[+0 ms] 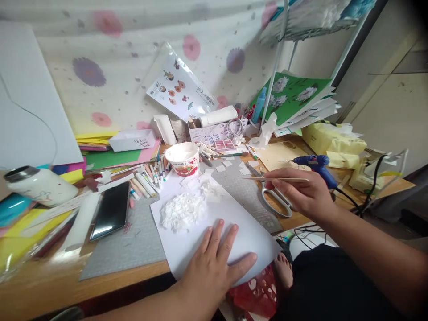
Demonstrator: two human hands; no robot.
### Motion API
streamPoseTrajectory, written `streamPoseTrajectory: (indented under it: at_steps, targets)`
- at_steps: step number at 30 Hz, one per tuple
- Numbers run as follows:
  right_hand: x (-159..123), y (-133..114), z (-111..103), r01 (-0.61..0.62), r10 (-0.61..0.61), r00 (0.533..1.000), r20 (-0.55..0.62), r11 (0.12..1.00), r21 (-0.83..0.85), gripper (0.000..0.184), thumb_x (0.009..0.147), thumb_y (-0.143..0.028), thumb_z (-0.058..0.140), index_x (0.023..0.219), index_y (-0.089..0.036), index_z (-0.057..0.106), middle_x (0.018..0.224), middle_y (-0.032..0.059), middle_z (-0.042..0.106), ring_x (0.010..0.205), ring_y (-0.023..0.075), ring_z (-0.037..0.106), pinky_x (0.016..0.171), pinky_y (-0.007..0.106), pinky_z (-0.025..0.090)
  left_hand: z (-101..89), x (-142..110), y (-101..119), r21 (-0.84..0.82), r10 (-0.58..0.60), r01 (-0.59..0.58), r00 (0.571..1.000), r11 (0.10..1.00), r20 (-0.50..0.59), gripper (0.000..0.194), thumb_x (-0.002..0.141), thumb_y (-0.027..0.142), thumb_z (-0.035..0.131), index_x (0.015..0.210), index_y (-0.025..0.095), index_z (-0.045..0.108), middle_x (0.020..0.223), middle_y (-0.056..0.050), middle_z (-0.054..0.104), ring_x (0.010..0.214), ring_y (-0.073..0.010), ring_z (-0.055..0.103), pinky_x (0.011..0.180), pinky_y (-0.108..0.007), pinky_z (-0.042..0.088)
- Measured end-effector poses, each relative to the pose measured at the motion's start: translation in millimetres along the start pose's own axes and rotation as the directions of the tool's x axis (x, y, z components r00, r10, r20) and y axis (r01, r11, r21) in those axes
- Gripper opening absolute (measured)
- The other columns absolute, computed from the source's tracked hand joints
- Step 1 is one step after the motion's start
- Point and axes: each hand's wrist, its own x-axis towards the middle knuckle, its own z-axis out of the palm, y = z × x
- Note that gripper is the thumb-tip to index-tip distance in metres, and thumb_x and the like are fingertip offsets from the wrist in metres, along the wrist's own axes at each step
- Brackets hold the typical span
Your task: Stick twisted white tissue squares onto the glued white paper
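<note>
My left hand (210,263) lies flat with spread fingers on a white sheet of paper (230,243), near its front edge. Just beyond the fingertips, a ruffled mound of crumpled white paper pieces (183,212) sits on the sheet. A smaller whitish bunch (211,189) is at the mound's upper right. My right hand (306,194) is raised above the desk's right side, its fingers closed around a thin, pale wooden stick (287,179) pointing left. Grey-handled scissors (277,203) lie under and beside this hand. Behind the mound stands a white paper tub (183,159).
A blue glue gun (312,162) with its cord rests at the right. Markers (147,180), a black phone (112,209) and a white bottle (42,185) occupy the left. Small paper squares lie on the grey cutting mat (130,249). A red bag (256,294) is below the desk edge.
</note>
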Motion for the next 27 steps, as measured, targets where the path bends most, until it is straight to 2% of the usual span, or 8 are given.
streamPoseTrajectory:
  at_steps: [3, 7, 12, 16, 18, 22, 25, 27]
  targets:
    - [-1, -6, 0, 0.051, -0.05, 0.998, 0.027, 0.998, -0.046, 0.013, 0.085, -0.021, 0.057, 0.091, -0.019, 0.069, 0.075, 0.0055, 0.074, 0.066, 0.0172, 0.07, 0.06, 0.028, 0.055, 2.0, -4, 0, 0.07, -0.004, 0.009, 0.998, 0.997, -0.065, 0.081, 0.083, 0.035, 0.065, 0.145, 0.044, 0.013, 0.151, -0.017, 0.028, 0.135, -0.0426, 0.031, 0.099, -0.057, 0.038]
    - [-7, -11, 1, 0.053, -0.049, 0.998, 0.047, 0.994, -0.098, 0.018, 0.086, -0.024, 0.055, 0.091, -0.016, 0.069, 0.078, 0.0077, 0.074, 0.068, 0.0176, 0.07, 0.061, 0.028, 0.055, 1.2, -6, 7, 0.164, -0.007, 0.045, 0.974, 0.985, -0.225, 0.064, 0.089, 0.021, 0.057, 0.142, 0.043, 0.029, 0.142, -0.013, 0.045, 0.13, -0.0351, 0.043, 0.099, -0.051, 0.04]
    - [-22, -15, -3, 0.068, -0.067, 0.998, 0.008, 0.989, -0.135, 0.018, 0.086, -0.025, 0.057, 0.093, -0.015, 0.07, 0.085, 0.0083, 0.074, 0.074, 0.0168, 0.069, 0.068, 0.029, 0.054, -1.2, 17, 45, 0.101, -0.059, 0.091, 0.958, 0.991, -0.279, 0.048, 0.091, 0.031, 0.054, 0.136, 0.039, 0.042, 0.146, -0.013, 0.041, 0.131, -0.0407, 0.04, 0.1, -0.059, 0.038]
    - [-34, -21, -10, 0.037, -0.042, 0.999, -0.029, 0.988, -0.151, 0.02, 0.088, -0.025, 0.054, 0.095, -0.014, 0.069, 0.08, 0.0081, 0.074, 0.072, 0.0168, 0.069, 0.065, 0.028, 0.053, 0.0, 42, 69, 0.048, -0.074, 0.089, 0.964, 0.995, -0.254, 0.022, 0.09, 0.033, 0.055, 0.108, 0.024, 0.064, 0.148, -0.014, 0.037, 0.13, -0.0435, 0.039, 0.1, -0.059, 0.038]
    - [-40, -24, -14, 0.031, -0.037, 0.998, -0.041, 0.988, -0.153, 0.02, 0.089, -0.025, 0.054, 0.095, -0.014, 0.069, 0.078, 0.0078, 0.074, 0.071, 0.0172, 0.069, 0.062, 0.028, 0.054, 0.2, 45, 70, 0.055, -0.073, 0.09, 0.964, 0.994, -0.255, 0.018, 0.089, 0.03, 0.055, 0.094, 0.016, 0.066, 0.146, -0.017, 0.04, 0.129, -0.0423, 0.041, 0.1, -0.054, 0.041]
    - [-48, -30, -20, 0.049, -0.053, 0.998, -0.023, 0.989, -0.142, 0.018, 0.088, -0.024, 0.055, 0.095, -0.014, 0.069, 0.08, 0.0081, 0.073, 0.071, 0.0173, 0.069, 0.061, 0.027, 0.054, -5.4, 22, 66, 0.092, -0.021, 0.05, 0.956, 0.994, -0.291, 0.015, 0.091, 0.025, 0.052, 0.094, 0.015, 0.063, 0.141, -0.017, 0.046, 0.128, -0.0361, 0.045, 0.101, -0.047, 0.042]
    - [-50, -28, -23, 0.056, -0.056, 0.998, -0.001, 0.989, -0.137, 0.018, 0.087, -0.024, 0.056, 0.095, -0.015, 0.069, 0.079, 0.0078, 0.073, 0.07, 0.017, 0.068, 0.061, 0.027, 0.054, -11.8, -8, 63, 0.117, 0.066, -0.03, 0.946, 0.993, -0.317, 0.017, 0.092, 0.028, 0.053, 0.104, 0.02, 0.06, 0.141, -0.014, 0.048, 0.129, -0.0337, 0.045, 0.103, -0.047, 0.039]
    - [-50, -24, -23, 0.044, -0.043, 0.999, 0.014, 0.99, -0.133, 0.018, 0.087, -0.025, 0.056, 0.095, -0.015, 0.069, 0.08, 0.0077, 0.073, 0.07, 0.0172, 0.068, 0.061, 0.027, 0.054, -13.5, -26, 58, 0.126, 0.152, -0.118, 0.94, 0.985, -0.307, 0.027, 0.091, 0.03, 0.053, 0.117, 0.025, 0.056, 0.143, -0.013, 0.045, 0.131, -0.0337, 0.042, 0.105, -0.05, 0.035]
